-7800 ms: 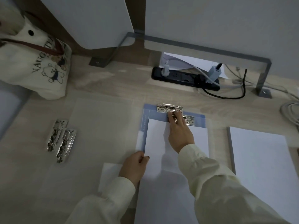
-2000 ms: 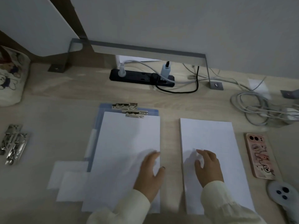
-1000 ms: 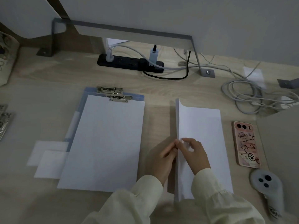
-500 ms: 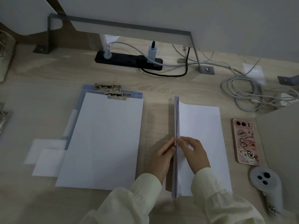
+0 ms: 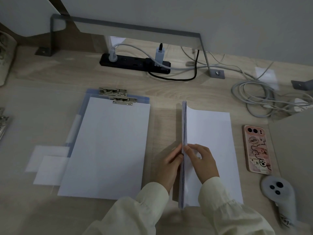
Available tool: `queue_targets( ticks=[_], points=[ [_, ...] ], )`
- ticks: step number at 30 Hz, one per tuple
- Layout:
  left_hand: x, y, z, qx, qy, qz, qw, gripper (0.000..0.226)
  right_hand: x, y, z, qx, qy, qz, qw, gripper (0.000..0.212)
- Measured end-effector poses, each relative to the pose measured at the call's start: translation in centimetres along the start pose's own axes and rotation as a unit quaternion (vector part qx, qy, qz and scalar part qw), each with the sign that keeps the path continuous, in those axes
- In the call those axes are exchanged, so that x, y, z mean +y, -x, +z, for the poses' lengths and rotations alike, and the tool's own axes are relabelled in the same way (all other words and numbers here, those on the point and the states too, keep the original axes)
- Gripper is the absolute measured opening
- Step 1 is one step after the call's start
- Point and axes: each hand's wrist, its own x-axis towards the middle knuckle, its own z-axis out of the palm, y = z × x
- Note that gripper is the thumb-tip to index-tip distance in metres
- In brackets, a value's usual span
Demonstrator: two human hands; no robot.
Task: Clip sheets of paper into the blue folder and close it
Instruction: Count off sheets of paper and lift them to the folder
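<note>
The right hand (image 5: 201, 160) curls its fingers over the top edge of a raised sheaf of white paper sheets (image 5: 184, 126) and pinches it. The left hand (image 5: 169, 164) lays straight fingers flat against the sheaf's left face. Its thumb is hidden, so whether it pinches too is hard to tell. The sheaf stands on edge along the left side of a flat white paper stack (image 5: 211, 133) on the pale wooden desk (image 5: 169, 92). Just left, apart from both hands, the translucent blue plastic folder (image 5: 92, 94) lies flat, with white sheets (image 5: 108, 146) held under its silver metal clip (image 5: 122, 99) at the far end. A pink phone in a cartoon case (image 5: 256, 150) lies right of the stack.
</note>
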Motion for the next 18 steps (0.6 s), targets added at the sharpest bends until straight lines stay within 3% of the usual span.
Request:
queue_targets(
  ticks=[6, 11, 15, 18],
  points=[
    [-0.1, -0.3, 0.0, 0.013, -0.012, -0.032, 0.999, 0.036, -0.1, -0.1, 0.1, 0.009, 0.018, 0.001, 1.0, 0.005],
    [-0.7, -0.5, -0.1, 0.128, -0.193, 0.065, 0.971, 0.037, 0.1, -0.1, 0.2, 0.014, 0.056, 0.001, 0.998, 0.013],
    [-0.7, -0.1, 1.2, 0.0, -0.141, -0.031, 0.99, 0.043, 0.1, 0.0, 0.1, 0.006, 0.024, 0.01, 1.0, 0.017],
    [-0.7, -0.4, 1.6, -0.011, -0.187, -0.071, 0.98, 0.052, 0.3, -0.1, 0.0, -0.002, 0.011, 0.011, 1.0, 0.028]
  ],
)
